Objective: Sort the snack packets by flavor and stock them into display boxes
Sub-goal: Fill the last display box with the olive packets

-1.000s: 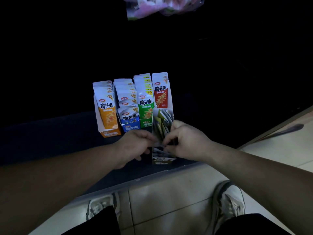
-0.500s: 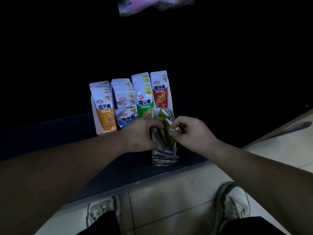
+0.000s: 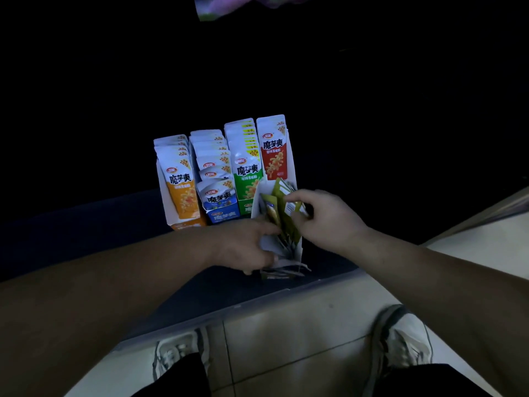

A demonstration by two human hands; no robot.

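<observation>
a: with the right fingers (image 3: 300, 196), pinching one olive packet (image 3: 290, 209), raised a little above the rest. with the left fingers (image 3: 266, 229), touching the near left of the same row, forefinger out straight, the others bent down beside the front display box (image 3: 257, 203); gripping or only steadying, cannot tell.

b: changed from a second ago?

a: yes. then, both hands low at the near end of that box, picking at the packets. half a second ago, left hand (image 3: 243, 247) up over the row, parting it. now dropped back nearer, and right hand (image 3: 329, 219) gone up and farther along with a packet nipped.

b: meaning for the job?

a: probably squaring up the olive flavour. between the two sets of fingers, still fanned and leaning, not yet standing neat.

b: and beyond the fingertips?

a: just past them, four filled boxes side by side: orange packets (image 3: 183, 196) and blue packets (image 3: 221, 202) beyond the left fingers, green packets (image 3: 247, 176) between, red packets (image 3: 273, 156) just behind the right fingers. upright, faces forward, looking done.

b: so only this fifth one left?

a: likely. far beyond, at the top edge, a pinkish wrapper (image 3: 223, 7), too dim to name.
</observation>
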